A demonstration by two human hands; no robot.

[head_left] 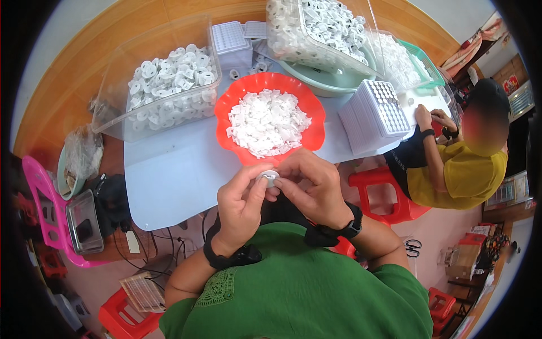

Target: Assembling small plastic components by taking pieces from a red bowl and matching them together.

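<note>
A small round white plastic part [269, 177] is pinched between my two hands, in front of the red bowl's near edge. My left hand [241, 195] grips its left side with thumb and fingers. From the other side my right hand [314, 183] holds it, the thumb pressing near its middle. A pale slot or clip shows on its face, too small to make out fully. Just beyond my hands stands a wavy-rimmed red bowl [228, 135] heaped with small flat white plastic pieces [268, 121].
A clear bin [113, 121] of round white parts stands at the far left. Stacked white trays [361, 121] stand right of the bowl. Behind are a tilted clear bin [288, 42] and green basin [316, 85]. A co-worker in yellow [451, 175] sits at the right.
</note>
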